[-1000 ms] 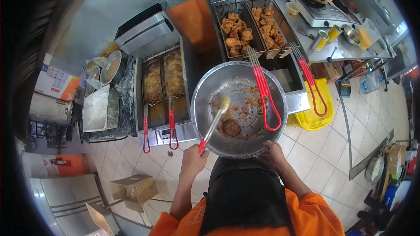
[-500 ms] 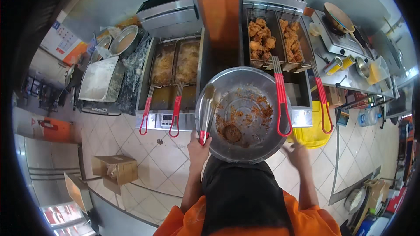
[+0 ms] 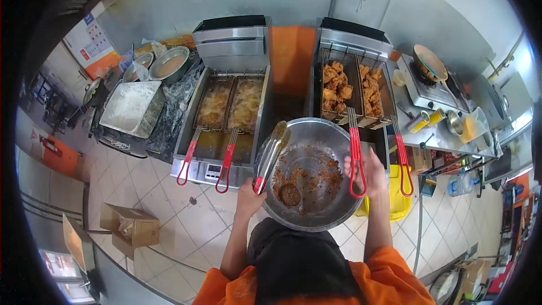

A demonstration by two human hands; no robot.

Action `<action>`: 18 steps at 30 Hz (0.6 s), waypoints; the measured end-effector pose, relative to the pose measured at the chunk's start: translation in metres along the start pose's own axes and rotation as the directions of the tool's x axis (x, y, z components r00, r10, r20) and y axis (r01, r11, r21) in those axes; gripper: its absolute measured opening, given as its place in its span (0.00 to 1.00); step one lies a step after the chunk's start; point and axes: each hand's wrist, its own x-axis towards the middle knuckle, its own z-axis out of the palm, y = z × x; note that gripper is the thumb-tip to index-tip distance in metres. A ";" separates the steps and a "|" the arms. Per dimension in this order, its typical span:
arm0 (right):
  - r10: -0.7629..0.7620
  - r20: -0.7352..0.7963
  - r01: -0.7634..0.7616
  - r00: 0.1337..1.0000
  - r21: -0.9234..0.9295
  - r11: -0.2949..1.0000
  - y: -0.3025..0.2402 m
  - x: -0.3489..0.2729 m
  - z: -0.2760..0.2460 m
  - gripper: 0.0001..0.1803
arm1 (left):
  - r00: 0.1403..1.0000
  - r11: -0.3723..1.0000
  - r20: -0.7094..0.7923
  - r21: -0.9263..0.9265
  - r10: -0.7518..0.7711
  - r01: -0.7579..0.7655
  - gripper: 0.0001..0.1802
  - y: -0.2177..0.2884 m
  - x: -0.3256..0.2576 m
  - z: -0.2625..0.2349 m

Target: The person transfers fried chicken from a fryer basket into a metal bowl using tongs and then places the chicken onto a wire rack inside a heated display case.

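Bowl (image 3: 316, 131) before right fryer (image 3: 353, 37): crumbs (image 3: 333, 181) inside. Left hand (image 3: 249, 199): closed on tongs (image 3: 272, 154). Right hand (image 3: 374, 176): at red handle (image 3: 355, 149); grip cannot be told. Chicken (image 3: 337, 86): browned, apparently done, in raised baskets (image 3: 386, 93). Batch (image 3: 245, 101) in left fryer (image 3: 231, 46): immersed, apparently unfinished.

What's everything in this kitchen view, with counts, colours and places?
Large bowl: one, silver, centre
Crumbs: many, brown, in that bowl
Tongs: one, silver and red, over bowl's left
Fryers: two, silver, beyond the bowl
Wire baskets: four, red-handled, two per fryer
Fried pieces: many, brown, right baskets
Tray of white powder: one, silver, far left
Round basins: two, silver, behind the tray
Stove: one, silver-white, upper right
Pan: one, tan, on stove
Cans: two, yellow, beside stove
Open carton: one, brown, floor, lower left
Tub: one, yellow, below right fryer
Other items: mixed, edges, too small to tell
Apron: one, black, lower middle
Sleeves: two, orange, bottom
Left hand: one, bare, gripping tongs
Right hand: one, bare, by a basket handle; grip unclear
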 end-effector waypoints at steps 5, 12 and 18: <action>0.112 0.181 -0.136 0.977 0.126 0.983 -0.033 0.054 0.001 0.08 | 0.990 0.949 0.013 -0.285 -0.141 0.139 0.09 0.007 0.008 0.001; -0.015 0.013 0.018 1.000 -0.303 0.953 -0.059 0.016 0.043 0.04 | 0.931 0.909 -0.351 -0.412 -0.098 -0.060 0.11 -0.004 0.032 0.027; 0.013 -0.129 -0.086 0.992 -0.583 0.808 -0.032 -0.053 0.031 0.09 | 0.833 0.919 -0.543 -0.372 -0.101 -0.131 0.12 -0.038 0.054 0.031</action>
